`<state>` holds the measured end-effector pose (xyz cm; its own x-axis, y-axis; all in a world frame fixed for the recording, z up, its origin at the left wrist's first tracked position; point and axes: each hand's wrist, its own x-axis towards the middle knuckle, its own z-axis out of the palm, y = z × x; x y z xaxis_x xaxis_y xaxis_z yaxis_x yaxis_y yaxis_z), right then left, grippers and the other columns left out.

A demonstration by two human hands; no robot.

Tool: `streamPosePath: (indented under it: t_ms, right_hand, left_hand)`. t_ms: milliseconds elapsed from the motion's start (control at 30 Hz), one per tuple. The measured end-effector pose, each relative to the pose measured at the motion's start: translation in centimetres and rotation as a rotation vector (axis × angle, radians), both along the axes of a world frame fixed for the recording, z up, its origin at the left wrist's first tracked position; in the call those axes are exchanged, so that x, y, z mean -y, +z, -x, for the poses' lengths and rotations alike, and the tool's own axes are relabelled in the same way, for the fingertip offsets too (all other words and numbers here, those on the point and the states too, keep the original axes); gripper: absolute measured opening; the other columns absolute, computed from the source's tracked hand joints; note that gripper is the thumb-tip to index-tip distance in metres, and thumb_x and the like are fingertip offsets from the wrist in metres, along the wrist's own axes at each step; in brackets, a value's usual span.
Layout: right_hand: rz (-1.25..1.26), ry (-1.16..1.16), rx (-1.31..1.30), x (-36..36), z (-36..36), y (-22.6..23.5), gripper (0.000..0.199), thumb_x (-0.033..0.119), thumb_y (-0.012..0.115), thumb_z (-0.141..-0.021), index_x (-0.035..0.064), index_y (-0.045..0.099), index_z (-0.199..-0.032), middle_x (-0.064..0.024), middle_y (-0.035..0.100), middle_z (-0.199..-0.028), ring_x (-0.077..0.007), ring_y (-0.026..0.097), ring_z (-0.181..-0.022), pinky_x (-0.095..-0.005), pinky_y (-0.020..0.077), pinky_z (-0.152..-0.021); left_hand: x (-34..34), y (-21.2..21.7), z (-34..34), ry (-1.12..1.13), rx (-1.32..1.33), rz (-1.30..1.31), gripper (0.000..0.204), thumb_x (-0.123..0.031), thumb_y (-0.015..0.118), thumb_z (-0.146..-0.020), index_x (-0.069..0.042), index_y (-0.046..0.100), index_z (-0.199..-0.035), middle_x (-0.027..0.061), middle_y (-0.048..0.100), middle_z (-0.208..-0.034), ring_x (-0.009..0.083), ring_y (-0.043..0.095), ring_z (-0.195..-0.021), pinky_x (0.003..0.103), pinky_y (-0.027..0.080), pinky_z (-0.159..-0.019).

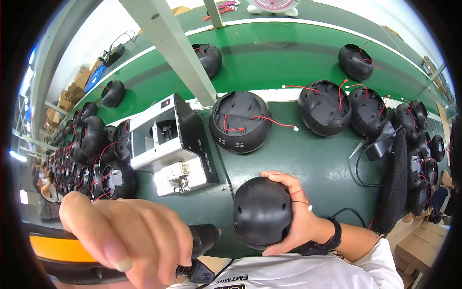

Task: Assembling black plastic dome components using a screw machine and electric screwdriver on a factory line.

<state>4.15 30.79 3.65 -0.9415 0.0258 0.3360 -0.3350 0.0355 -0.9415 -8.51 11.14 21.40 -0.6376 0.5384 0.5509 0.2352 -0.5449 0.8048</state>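
Observation:
My left hand [130, 233], large at the lower left, is wrapped around a black and orange power screwdriver [62, 248]. Its dark nose [206, 238] points right, toward a round black plastic shell [262, 212]. That shell rests in my right hand [301, 219], the fingers curved around its right side and the thumb low. Its smooth face with small holes is turned up, and a thin red wire shows by my fingers. The screwdriver's tip and the shell are apart. Beyond them, another black shell [240, 123] lies with its hollow side up, red wires inside.
A silver and black bench machine [173, 144] stands left of centre, beside a pale metal post [168, 43]. Many wired shells [113, 178] crowd the left; several more [325, 107] sit at right. A green belt [279, 53] runs behind. A black padded upright [393, 183] stands right.

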Motion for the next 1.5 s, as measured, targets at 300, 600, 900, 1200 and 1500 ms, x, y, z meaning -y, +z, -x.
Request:
streamPosePath:
  t_ms: [300,600,900,1200,1500]
  right_hand:
    - [0.023,-0.007,0.156,0.2,-0.9,0.6,0.123,0.033,0.100,-0.055,0.0045,0.025,-0.148,-0.0141,0.045,-0.135,-0.0259,0.048,-0.128,-0.0399,0.0398,-0.108]
    - [0.020,0.004,0.187,0.7,-0.7,1.0,0.121,0.034,0.100,-0.056,0.0030,0.026,-0.146,-0.0152,0.046,-0.133,-0.0267,0.050,-0.125,-0.0394,0.0410,-0.107]
    - [0.104,-0.079,0.304,1.2,-0.4,2.4,0.115,0.035,0.098,-0.061,0.0031,0.027,-0.145,-0.0142,0.046,-0.132,-0.0243,0.050,-0.122,-0.0374,0.0413,-0.106]
    - [0.151,-0.083,0.401,0.9,0.6,2.1,0.113,0.034,0.097,-0.064,0.0007,0.025,-0.145,-0.0150,0.045,-0.135,-0.0232,0.048,-0.124,-0.0377,0.0386,-0.109]
    - [0.091,-0.050,0.473,1.1,1.3,3.8,0.115,0.038,0.096,-0.064,-0.0026,0.026,-0.145,-0.0168,0.047,-0.134,-0.0251,0.051,-0.123,-0.0384,0.0410,-0.109]
  left_hand:
    - [-1.8,-0.4,-0.8,0.136,0.065,-0.096,0.058,-0.067,0.052,-0.097,-0.010,0.041,-0.098,-0.0027,0.049,-0.058,0.0079,0.047,-0.040,0.029,0.048,-0.041]
    - [-2.0,-0.2,-0.4,0.106,0.105,0.074,0.063,-0.072,0.055,-0.092,-0.009,0.048,-0.098,0.0004,0.054,-0.058,0.0140,0.052,-0.042,0.032,0.046,-0.041]
    - [-3.4,-3.5,-0.8,0.159,0.110,-0.024,0.084,-0.088,0.057,-0.077,-0.007,0.048,-0.098,0.0039,0.054,-0.062,0.0191,0.051,-0.048,0.036,0.044,-0.049]
    - [-4.8,-6.3,-0.2,0.143,-0.041,0.016,0.080,-0.080,0.070,-0.074,-0.007,0.045,-0.096,-0.0009,0.054,-0.066,0.0134,0.050,-0.050,0.031,0.044,-0.051]
    - [-2.9,-5.5,5.8,-0.595,-0.189,-0.046,0.063,-0.062,0.078,-0.081,-0.004,0.060,-0.098,0.0002,0.061,-0.064,0.0150,0.059,-0.053,0.033,0.049,-0.053]
